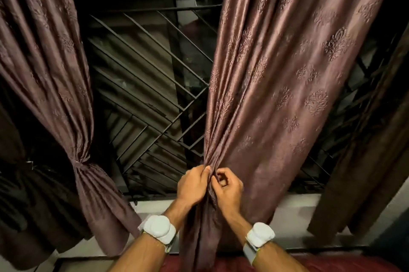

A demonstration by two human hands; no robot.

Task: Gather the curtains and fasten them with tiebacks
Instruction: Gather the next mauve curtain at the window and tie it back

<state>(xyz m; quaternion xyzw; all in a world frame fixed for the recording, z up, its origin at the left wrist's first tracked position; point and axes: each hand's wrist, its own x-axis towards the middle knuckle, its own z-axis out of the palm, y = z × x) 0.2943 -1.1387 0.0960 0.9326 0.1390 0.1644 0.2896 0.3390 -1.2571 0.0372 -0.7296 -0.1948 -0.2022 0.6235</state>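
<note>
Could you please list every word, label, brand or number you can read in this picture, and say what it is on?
None can be read.
Wrist bands and: plain white, no markings visible.
Curtains: only a woven flower pattern, no lettering.
Window grille: bare bars, no sign.

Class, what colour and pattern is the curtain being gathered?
Brownish mauve curtain with embossed floral motifs; seen in the head view.

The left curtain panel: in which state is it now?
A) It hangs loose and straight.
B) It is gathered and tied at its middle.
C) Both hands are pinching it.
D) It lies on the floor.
B: the left curtain panel is cinched by a tieback into a narrow waist, while both hands, left hand and right hand, grip the right curtain panel.
</note>
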